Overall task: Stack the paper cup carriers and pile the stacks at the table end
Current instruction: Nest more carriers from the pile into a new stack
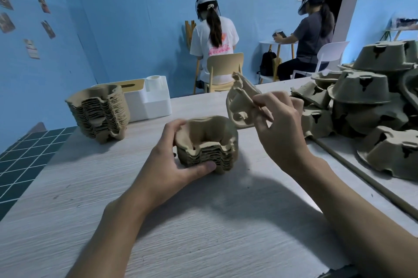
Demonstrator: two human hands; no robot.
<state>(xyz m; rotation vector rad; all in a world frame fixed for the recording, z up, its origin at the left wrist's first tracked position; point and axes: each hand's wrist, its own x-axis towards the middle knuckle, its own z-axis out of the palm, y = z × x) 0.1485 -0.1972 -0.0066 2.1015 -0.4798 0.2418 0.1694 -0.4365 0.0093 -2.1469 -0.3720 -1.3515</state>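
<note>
Kinda dim bluish indoor light, soft shadows on the bench, fisheye warp and slight blur at edges.

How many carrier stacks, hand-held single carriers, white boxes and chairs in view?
Carrier stacks: 2, tall stack and short stack in the left hand
Single carrier in the right hand: 1
White box: 1
Chairs: 2, tan chair and white chair
Total: 6

The pale wood-grain bench carried a short stack of cup carriers at its middle. A taller stack stood at ten o'clock, with a white box just behind it at eleven. A loose heap of carriers lay at two to three, and a thin rod lay beside the heap.
</note>
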